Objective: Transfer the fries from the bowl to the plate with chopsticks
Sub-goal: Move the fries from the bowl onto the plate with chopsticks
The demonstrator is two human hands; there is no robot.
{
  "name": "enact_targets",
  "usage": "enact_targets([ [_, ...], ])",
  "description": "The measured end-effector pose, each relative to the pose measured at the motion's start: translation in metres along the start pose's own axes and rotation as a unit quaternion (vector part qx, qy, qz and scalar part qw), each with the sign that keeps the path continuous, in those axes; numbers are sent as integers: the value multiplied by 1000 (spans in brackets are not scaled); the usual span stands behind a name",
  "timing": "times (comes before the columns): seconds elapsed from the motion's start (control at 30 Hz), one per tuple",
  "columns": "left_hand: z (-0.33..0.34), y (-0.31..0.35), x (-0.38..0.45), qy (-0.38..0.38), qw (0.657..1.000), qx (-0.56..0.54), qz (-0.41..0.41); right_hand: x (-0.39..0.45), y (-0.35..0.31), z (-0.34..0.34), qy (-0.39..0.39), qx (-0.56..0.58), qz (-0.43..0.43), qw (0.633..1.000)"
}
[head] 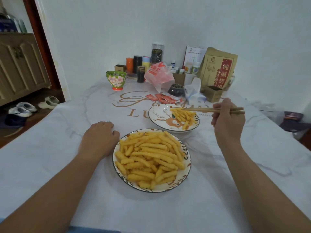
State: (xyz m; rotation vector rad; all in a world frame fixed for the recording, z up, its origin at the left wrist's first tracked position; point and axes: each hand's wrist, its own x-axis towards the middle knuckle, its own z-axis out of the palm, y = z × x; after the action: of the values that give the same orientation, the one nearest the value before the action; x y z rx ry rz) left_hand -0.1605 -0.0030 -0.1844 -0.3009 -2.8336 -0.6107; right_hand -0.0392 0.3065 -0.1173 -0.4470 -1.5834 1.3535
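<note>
On the white marbled tablecloth point(50, 148) sit two patterned dishes: the nearer bowl point(186, 167), heaped with crinkle-cut fries point(148, 157) too many to count, and just beyond it the plate point(158, 113), carrying a much smaller pile of fries point(184, 116) on its right half. One pair of chopsticks point(198, 109), pinched in the right hand point(227, 121), holds a single fry point(175, 108) at its tips over the plate, while the left hand point(101, 137) rests on the cloth with fingers loosely curled, holding nothing, just beside the bowl's left rim.
</note>
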Motion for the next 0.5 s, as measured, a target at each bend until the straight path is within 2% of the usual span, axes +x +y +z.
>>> enact_targets([
  [0.13, -13, 0, -5, 58, 991, -117, -22, -3, 7, -1, 6, -37, -81, 996],
  [0.27, -21, 4, -13, 88, 948, -305, -20, 1, 15, 3, -10, -71, -86, 994],
  [0.43, -24, 14, -14, -10, 884, -467, 20, 6, 29, 13, -70, -111, -113, 985],
  [0.5, -20, 20, -14, -67, 879, -472, 17, 7, 33, 15, -85, -130, -140, 978],
])
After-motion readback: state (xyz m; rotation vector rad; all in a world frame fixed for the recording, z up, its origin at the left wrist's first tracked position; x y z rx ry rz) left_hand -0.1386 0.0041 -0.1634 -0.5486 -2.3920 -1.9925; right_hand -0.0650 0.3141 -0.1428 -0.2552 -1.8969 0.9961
